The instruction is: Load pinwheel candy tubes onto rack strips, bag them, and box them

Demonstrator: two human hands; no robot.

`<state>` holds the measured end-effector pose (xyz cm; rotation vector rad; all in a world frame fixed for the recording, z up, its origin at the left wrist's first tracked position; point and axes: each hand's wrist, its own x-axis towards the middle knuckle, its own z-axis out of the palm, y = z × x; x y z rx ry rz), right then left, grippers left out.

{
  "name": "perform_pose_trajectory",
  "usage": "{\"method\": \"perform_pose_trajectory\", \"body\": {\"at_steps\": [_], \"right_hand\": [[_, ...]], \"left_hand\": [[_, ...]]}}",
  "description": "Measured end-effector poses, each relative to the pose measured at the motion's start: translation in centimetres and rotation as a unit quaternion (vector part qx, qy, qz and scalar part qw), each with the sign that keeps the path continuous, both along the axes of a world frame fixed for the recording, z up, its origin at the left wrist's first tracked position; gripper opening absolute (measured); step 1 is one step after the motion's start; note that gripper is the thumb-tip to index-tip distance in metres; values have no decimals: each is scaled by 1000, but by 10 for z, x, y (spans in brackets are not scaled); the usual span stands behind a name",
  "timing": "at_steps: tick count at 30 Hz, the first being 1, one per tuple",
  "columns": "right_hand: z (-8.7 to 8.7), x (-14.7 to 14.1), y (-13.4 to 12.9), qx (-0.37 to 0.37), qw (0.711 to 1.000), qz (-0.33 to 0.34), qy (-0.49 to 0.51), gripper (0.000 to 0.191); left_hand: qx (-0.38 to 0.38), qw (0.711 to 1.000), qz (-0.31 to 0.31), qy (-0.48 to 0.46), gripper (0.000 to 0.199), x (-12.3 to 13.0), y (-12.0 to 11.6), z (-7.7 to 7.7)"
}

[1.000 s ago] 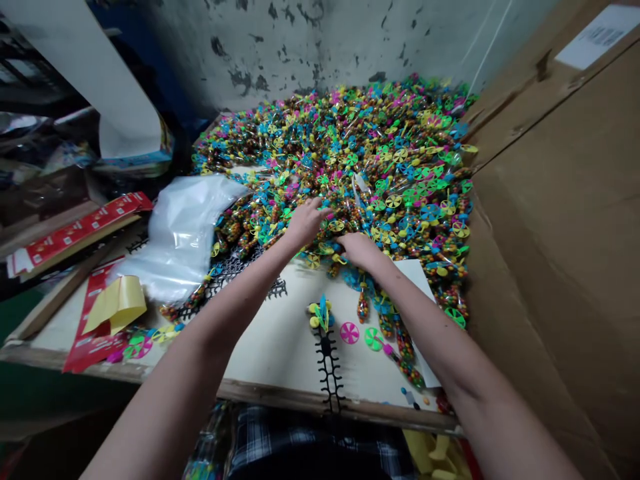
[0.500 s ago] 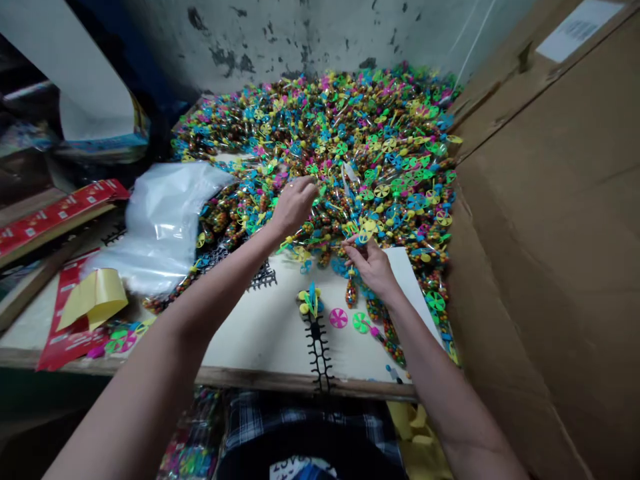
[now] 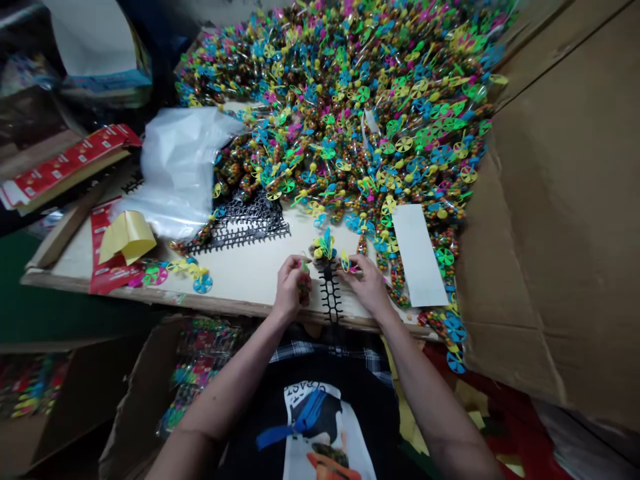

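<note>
A black plastic strip (image 3: pixel 331 293) with clip-like prongs lies lengthwise at the table's front edge. Several candy-filled tubes with yellow and blue fan tops (image 3: pixel 325 248) sit at its far end. My left hand (image 3: pixel 294 285), just left of the strip, is closed around a candy-filled fan toy (image 3: pixel 303 288). On the right of the strip, my right hand (image 3: pixel 364 280) pinches another fan toy (image 3: pixel 346 261) with a yellow fan and a pink part. The fingers partly hide both toys.
A large heap of candy fan toys (image 3: pixel 320 120) covers the back of the table. More black strips (image 3: pixel 250 223), clear plastic bags (image 3: pixel 177 167) and red packaging (image 3: pixel 107 257) lie left. A white card (image 3: pixel 421 257) lies right, beside a tall cardboard box (image 3: pixel 540 233).
Both hands have come back from the heap to either side of the black strip, each now with a fan toy. The view has tilted downward.
</note>
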<state>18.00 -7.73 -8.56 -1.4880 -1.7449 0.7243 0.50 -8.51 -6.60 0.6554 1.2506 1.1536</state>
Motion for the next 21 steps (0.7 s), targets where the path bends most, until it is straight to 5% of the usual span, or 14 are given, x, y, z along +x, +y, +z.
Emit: {"method": "perform_pose_trajectory", "body": {"at_steps": [7,21], "right_hand": [[-7,-10,2,-28,999,-7,36,13],[-14,-29,4,-20,999,-29,38,18]], "left_hand": [[-3,996,-35,87,28,17,2,5],[-15,1000,-15,4,36,16,6,-5]]}}
